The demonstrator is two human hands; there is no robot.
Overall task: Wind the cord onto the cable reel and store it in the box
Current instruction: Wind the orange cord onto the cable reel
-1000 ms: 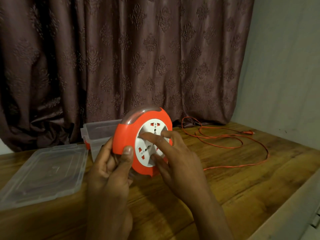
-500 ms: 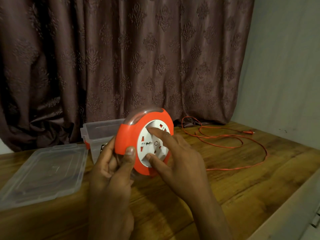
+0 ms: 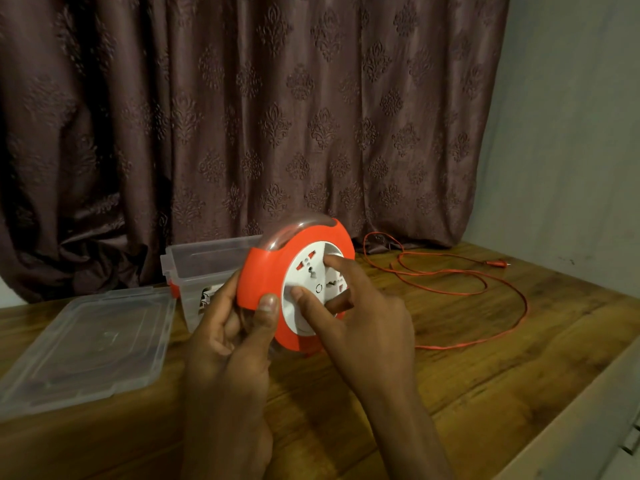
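An orange cable reel (image 3: 268,271) with a white socket face stands upright just above the wooden table. My left hand (image 3: 232,327) grips its left rim, thumb on the orange front. My right hand (image 3: 360,317) has fingertips and thumb curled onto the white socket disc. The thin orange cord (image 3: 450,291) lies in loose loops on the table to the right, its plug (image 3: 497,263) near the wall. A clear plastic box (image 3: 204,261) stands behind the reel, partly hidden by it.
The box's clear lid (image 3: 86,348) lies flat on the table at the left. A dark patterned curtain (image 3: 242,116) hangs behind, and a pale wall (image 3: 571,133) stands at the right. The table's edge (image 3: 568,410) runs along the lower right.
My right hand's fingers have shifted round the white disc, and it has turned. The cord's near loop has drawn slightly toward the reel. My left hand keeps its grip.
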